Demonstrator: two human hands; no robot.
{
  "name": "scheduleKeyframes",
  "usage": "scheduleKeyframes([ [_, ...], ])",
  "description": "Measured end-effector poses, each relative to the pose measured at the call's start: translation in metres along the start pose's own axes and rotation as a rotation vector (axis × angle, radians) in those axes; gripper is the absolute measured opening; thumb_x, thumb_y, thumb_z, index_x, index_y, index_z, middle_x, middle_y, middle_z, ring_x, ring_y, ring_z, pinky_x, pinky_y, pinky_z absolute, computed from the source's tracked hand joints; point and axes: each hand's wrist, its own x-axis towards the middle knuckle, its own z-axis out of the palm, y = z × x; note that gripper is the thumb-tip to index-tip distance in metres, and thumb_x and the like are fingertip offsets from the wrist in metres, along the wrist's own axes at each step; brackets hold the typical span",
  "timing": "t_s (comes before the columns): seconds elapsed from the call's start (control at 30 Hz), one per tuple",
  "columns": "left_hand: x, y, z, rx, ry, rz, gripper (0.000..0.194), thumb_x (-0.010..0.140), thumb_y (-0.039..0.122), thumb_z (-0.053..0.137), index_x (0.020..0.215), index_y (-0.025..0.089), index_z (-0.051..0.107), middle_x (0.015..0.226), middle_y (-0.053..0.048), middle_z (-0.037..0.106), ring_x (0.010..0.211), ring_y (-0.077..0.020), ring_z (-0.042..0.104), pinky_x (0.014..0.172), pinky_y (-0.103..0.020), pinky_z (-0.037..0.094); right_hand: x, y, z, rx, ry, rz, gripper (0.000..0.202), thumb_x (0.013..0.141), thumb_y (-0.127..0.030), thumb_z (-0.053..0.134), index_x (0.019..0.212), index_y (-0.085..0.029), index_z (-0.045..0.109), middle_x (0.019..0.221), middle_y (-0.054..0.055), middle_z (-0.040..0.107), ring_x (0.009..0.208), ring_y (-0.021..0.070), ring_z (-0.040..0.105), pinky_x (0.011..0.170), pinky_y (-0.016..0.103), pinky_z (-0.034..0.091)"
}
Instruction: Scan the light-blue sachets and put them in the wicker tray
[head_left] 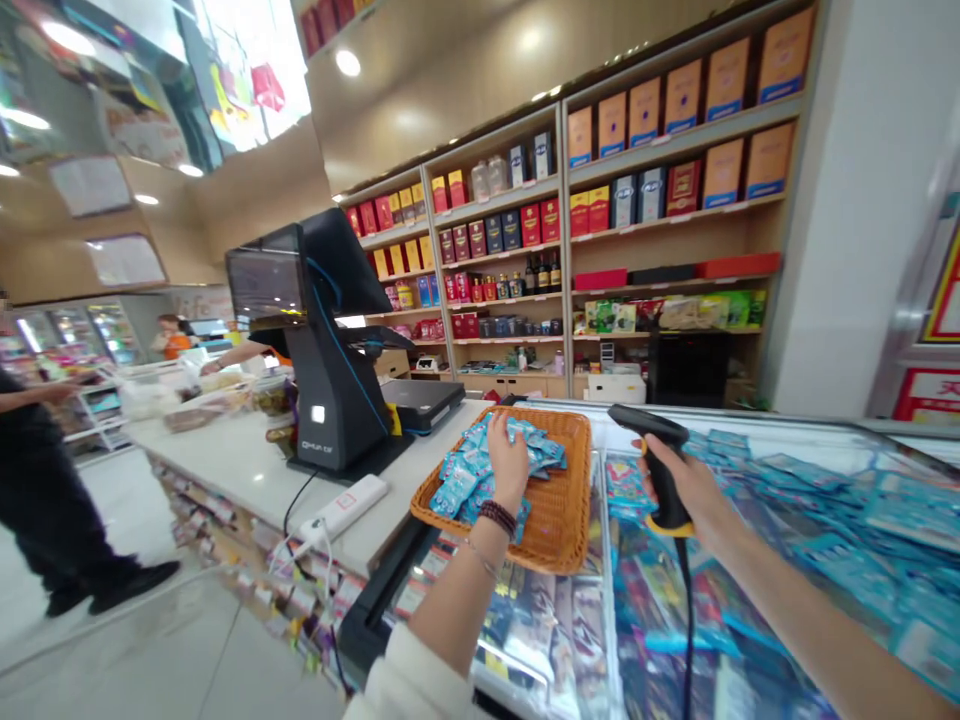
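My left hand [508,462] reaches into a woven orange-brown basket [571,500], its curled fingers on a pile of small blue packets [466,470]. Whether it grips one of them is hidden. Beaded bracelets circle that wrist. Wrapped round the handle of a black and yellow barcode scanner [666,478], my right hand [686,485] is just right of the basket. The scanner's head points left over the basket's side, and its cable hangs down. The basket rests on a glass-topped case [606,610] holding many packets.
A POS terminal [330,370] and a white power strip [349,505] stand on the white counter [247,480] at left. More blue packets [840,520] lie at right. Shelves [495,250] of boxes line the back. A person in dark trousers [56,490] stands far left.
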Motion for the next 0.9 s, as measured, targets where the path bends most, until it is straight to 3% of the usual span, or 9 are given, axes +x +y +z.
scheduleKeyframes([
  [0.13,-0.028,0.034,0.038,-0.038,-0.225,0.230,0.040,0.092,0.010,0.054,0.127,0.020,0.071,0.139,-0.012,0.070,0.136,-0.0228,0.061,0.121,-0.038,0.045,-0.008,-0.011,-0.049,0.022,0.100,0.033,0.035,0.076,-0.049,0.086,0.083,-0.020,0.068,0.061,-0.001,0.063,0.040,0.0114,0.053,0.034,0.023,0.043],
  [0.23,-0.061,0.051,0.075,0.001,-0.427,0.290,0.039,0.091,0.015,0.063,0.129,0.018,0.071,0.137,-0.014,0.071,0.133,-0.0255,0.063,0.119,-0.038,0.046,-0.019,-0.015,-0.085,0.025,0.163,0.039,0.034,0.077,-0.049,0.085,0.083,-0.020,0.068,0.060,-0.002,0.062,0.040,0.0108,0.052,0.033,0.023,0.042],
  [0.33,-0.098,0.051,0.106,0.156,-0.575,0.226,0.053,0.085,0.030,0.077,0.135,0.016,0.067,0.142,-0.019,0.068,0.137,-0.0332,0.061,0.119,-0.043,0.044,-0.031,-0.009,-0.113,0.028,0.252,0.053,0.035,0.077,-0.049,0.086,0.081,-0.020,0.067,0.059,-0.002,0.061,0.040,0.0104,0.052,0.034,0.022,0.042],
  [0.47,-0.132,0.031,0.126,0.354,-0.687,0.117,0.086,0.063,0.036,0.096,0.139,0.015,0.064,0.144,-0.025,0.065,0.139,-0.0441,0.058,0.117,-0.051,0.044,-0.044,0.008,-0.133,0.012,0.310,0.088,0.037,0.075,-0.050,0.087,0.079,-0.020,0.067,0.059,-0.002,0.062,0.040,0.0106,0.053,0.035,0.022,0.042],
  [0.53,-0.139,0.018,0.130,0.350,-0.678,0.116,0.089,0.056,0.030,0.099,0.137,0.015,0.065,0.139,-0.024,0.068,0.138,-0.0441,0.059,0.117,-0.052,0.044,-0.046,0.016,-0.135,-0.009,0.299,0.098,0.038,0.073,-0.052,0.088,0.079,-0.020,0.067,0.060,-0.002,0.063,0.041,0.0111,0.054,0.036,0.022,0.042],
  [0.63,-0.139,0.000,0.139,0.116,-0.591,0.069,0.083,0.057,0.023,0.097,0.134,0.018,0.065,0.126,-0.017,0.074,0.122,-0.0355,0.069,0.109,-0.047,0.051,-0.044,0.025,-0.131,-0.066,0.245,0.086,0.044,0.072,-0.057,0.088,0.074,-0.021,0.063,0.057,-0.002,0.062,0.039,0.0113,0.052,0.035,0.023,0.042],
  [0.7,-0.136,-0.009,0.147,-0.129,-0.510,-0.060,0.071,0.063,0.019,0.092,0.129,0.019,0.066,0.110,-0.011,0.077,0.097,-0.0261,0.075,0.092,-0.040,0.058,-0.042,0.029,-0.128,-0.125,0.196,0.084,0.049,0.072,-0.062,0.086,0.067,-0.022,0.059,0.053,-0.002,0.059,0.037,0.0112,0.051,0.034,0.023,0.041],
  [0.77,-0.131,-0.017,0.155,-0.358,-0.425,-0.213,0.052,0.067,0.018,0.089,0.115,0.017,0.069,0.090,-0.006,0.076,0.076,-0.0190,0.073,0.077,-0.033,0.058,-0.040,0.032,-0.127,-0.171,0.156,0.081,0.052,0.071,-0.065,0.085,0.065,-0.022,0.057,0.050,-0.002,0.058,0.036,0.0113,0.050,0.034,0.024,0.041],
  [0.9,-0.120,-0.025,0.164,-0.621,-0.249,-0.336,0.030,0.067,0.018,0.091,0.088,0.016,0.069,0.079,-0.004,0.074,0.077,-0.0177,0.072,0.079,-0.031,0.057,-0.039,0.034,-0.130,-0.212,0.114,0.064,0.054,0.070,-0.070,0.083,0.067,-0.023,0.057,0.049,-0.001,0.058,0.036,0.0118,0.050,0.035,0.024,0.041],
])
